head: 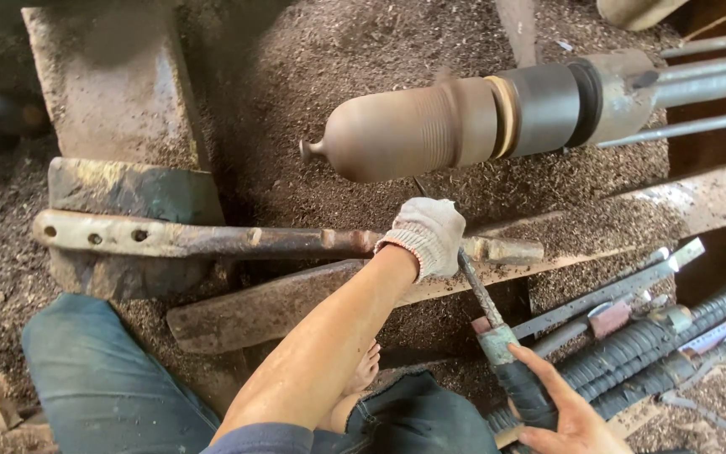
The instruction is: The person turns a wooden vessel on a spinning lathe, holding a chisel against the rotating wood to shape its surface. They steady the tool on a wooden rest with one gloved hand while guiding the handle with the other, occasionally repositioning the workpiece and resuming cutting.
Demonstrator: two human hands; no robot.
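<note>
Over the iron tool rest (212,242), your gloved left hand (424,235) is closed around the steel shaft of the turning chisel (482,294), close to where the rest ends. Your bare right hand (566,416) wraps the taped handle end of the same tool, low near your knee, fingers curled but with the index finger lying loose along it. The tip itself is hidden behind the glove, so you cannot tell from here whether it touches the wood.

The brown turned workpiece (405,130) hangs above and just beyond your left hand, held at its right end by the dark lathe chuck (548,105), its small knob end free on the left with nothing supporting it.

Several things could go wrong. With that free end unsupported, a deep bite could make the piece chatter or tear off the chuck. Your knitted glove sits just below the spinning wood; a loose thread could snag and pull the hand in. The shaft crosses the rest near its tip, so a catch could slide the tool off the end. Your right hand's hold looks light, and a kick could wrench the handle out. Your bare foot (365,370) rests directly beneath, among the shavings (313,50), where a dropped tool would land.
</note>
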